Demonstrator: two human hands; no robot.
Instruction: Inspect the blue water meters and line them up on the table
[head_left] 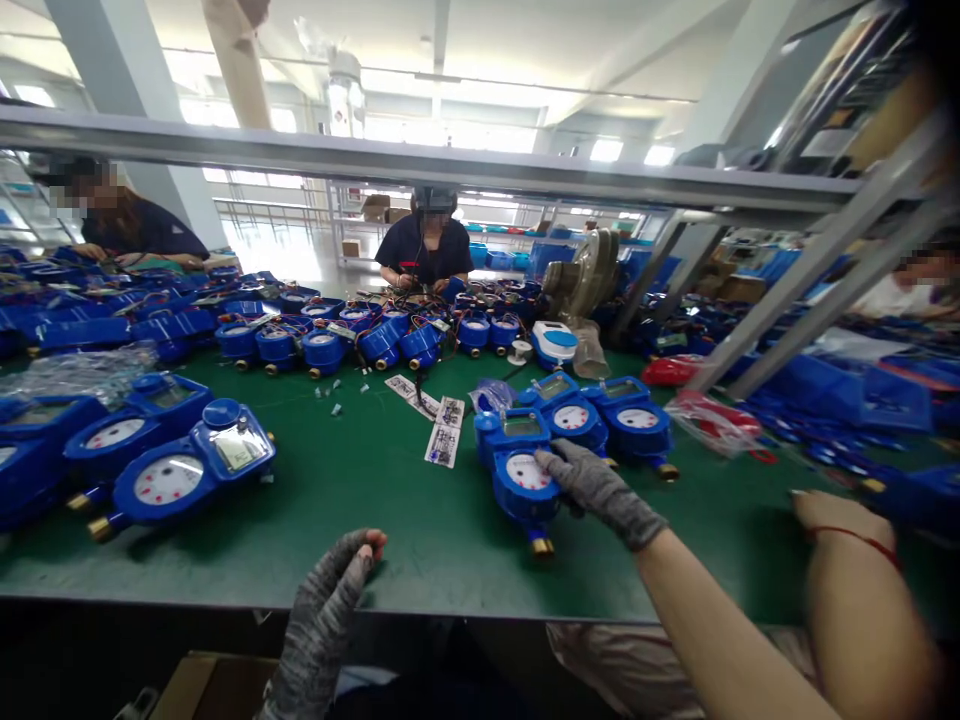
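My right hand, in a grey fingerless glove, grips the side of a blue water meter with a white dial, a small display and a brass end. Two more blue meters sit right behind and beside it. Near the front edge of the table, my left hand wears a matching glove; its fingers are slightly bent and nothing shows in them. On the left side lie several similar meters, the closest being a blue meter with its display facing up.
Rows of blue meters with wires line the back of the green table. Printed label sheets lie mid-table. A metal frame slants down at right. Another person's forearm rests at the right. A person works opposite.
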